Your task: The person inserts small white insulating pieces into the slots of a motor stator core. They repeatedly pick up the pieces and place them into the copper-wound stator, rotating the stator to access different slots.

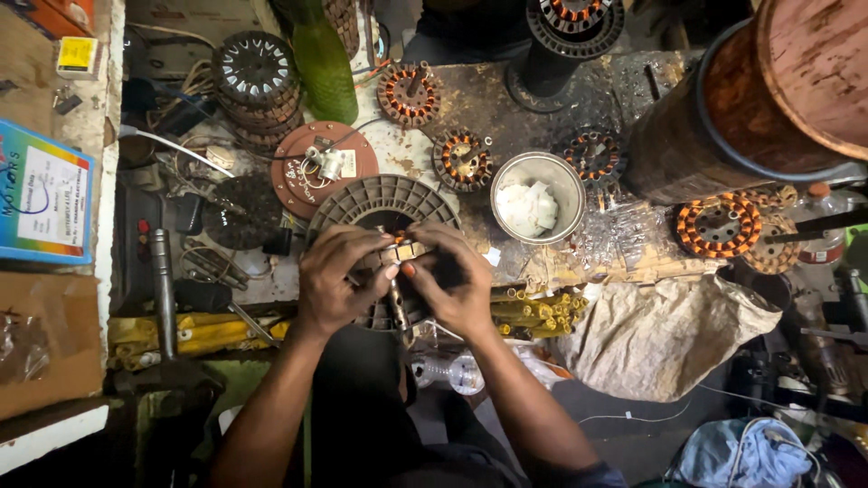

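both hands work at the centre of a grey slotted stator core [384,203] lying flat on the worktop [506,99]. left hand [336,280] and right hand [452,280] meet, fingers [391,269] pinched closed on a small part at the core's hub. beyond the right fingers stands a metal cup [538,194]; copper-wound stators [463,161] lie farther off.

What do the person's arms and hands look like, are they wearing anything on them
Both arms are bare from the bottom edge of the picture up to the wrists: no sleeves show. The left hand and right hand wear no gloves, and no watch or bracelet shows. Whether there are rings is too small to tell. One fingernail on the right hand looks orange-red.
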